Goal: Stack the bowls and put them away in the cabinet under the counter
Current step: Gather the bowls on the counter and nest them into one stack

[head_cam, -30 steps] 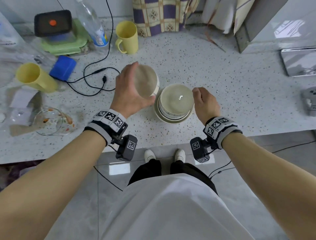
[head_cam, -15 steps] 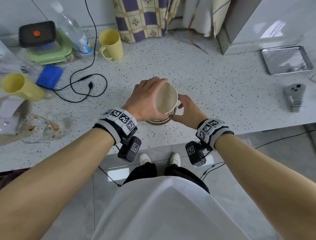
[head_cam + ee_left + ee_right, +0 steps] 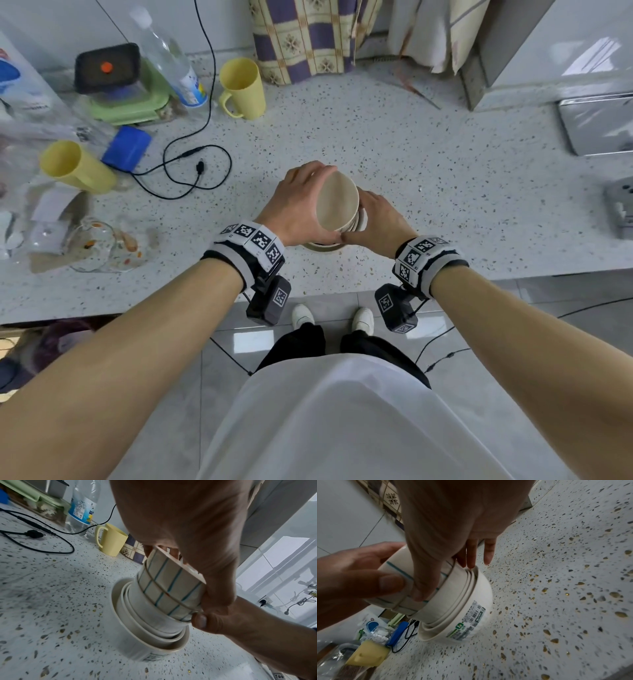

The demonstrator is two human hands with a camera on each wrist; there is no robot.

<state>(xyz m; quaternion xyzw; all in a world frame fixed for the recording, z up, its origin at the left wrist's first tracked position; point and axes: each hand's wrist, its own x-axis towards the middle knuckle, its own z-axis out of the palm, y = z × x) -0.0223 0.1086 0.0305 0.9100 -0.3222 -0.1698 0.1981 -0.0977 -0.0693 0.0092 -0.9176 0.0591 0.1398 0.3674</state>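
A stack of cream bowls (image 3: 322,245) stands on the speckled counter (image 3: 445,192) near its front edge. Its outer bowl (image 3: 481,588) carries a printed label. My left hand (image 3: 298,205) grips a blue-striped bowl (image 3: 171,588) by the rim and holds it tilted, its base nested in the top of the stack. My right hand (image 3: 380,219) clasps the stack from the right, with its thumb (image 3: 419,596) against the striped bowl and its fingers (image 3: 471,555) on the far side. The cabinet is not in view.
Two yellow mugs (image 3: 243,89) (image 3: 75,168), a water bottle (image 3: 168,58), a blue box (image 3: 126,147), a looped black cable (image 3: 191,164) and a glass dish (image 3: 102,243) crowd the left of the counter. A metal tray (image 3: 599,123) lies at the far right.
My left hand has carried the striped bowl from left of the stack onto its top. My right hand has closed in from the stack's right side to clasp it.
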